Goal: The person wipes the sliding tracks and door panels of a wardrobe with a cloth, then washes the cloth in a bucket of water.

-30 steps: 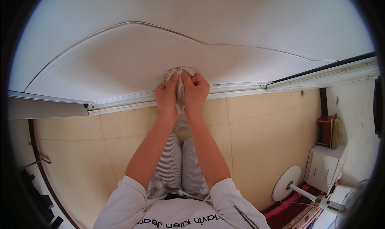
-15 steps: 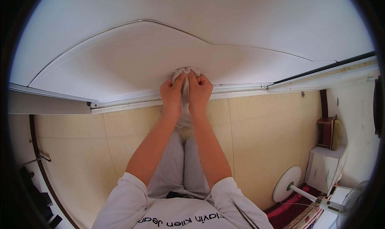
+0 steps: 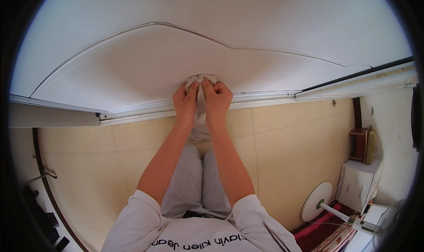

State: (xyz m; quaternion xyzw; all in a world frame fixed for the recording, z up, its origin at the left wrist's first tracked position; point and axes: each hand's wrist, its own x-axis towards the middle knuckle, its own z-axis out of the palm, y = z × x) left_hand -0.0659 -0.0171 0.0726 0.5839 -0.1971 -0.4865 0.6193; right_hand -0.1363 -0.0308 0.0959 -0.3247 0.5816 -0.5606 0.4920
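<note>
A pale grey-beige cloth (image 3: 201, 110) is gathered between my two hands, its top edge bunched near the lower part of a large white panel (image 3: 145, 66). My left hand (image 3: 184, 103) pinches the cloth from the left, thumb pointing up along it. From the right, my right hand (image 3: 219, 102) grips it the same way, the thumbs close together at the top. Below the hands the cloth hangs between my forearms toward my knees. Whether it presses on the panel or hangs just in front cannot be made out.
A pale track (image 3: 260, 97) runs along the panel's foot, above the beige floor (image 3: 291, 155). At the lower right stand a fan with a round white base (image 3: 317, 202), a white cabinet (image 3: 357, 183) and a dark red rug (image 3: 320, 225). A brown wooden stand (image 3: 360, 145) is behind them.
Both hands have shifted slightly left with the cloth, and its bunched top has a somewhat different fold. My grip stays closed.
</note>
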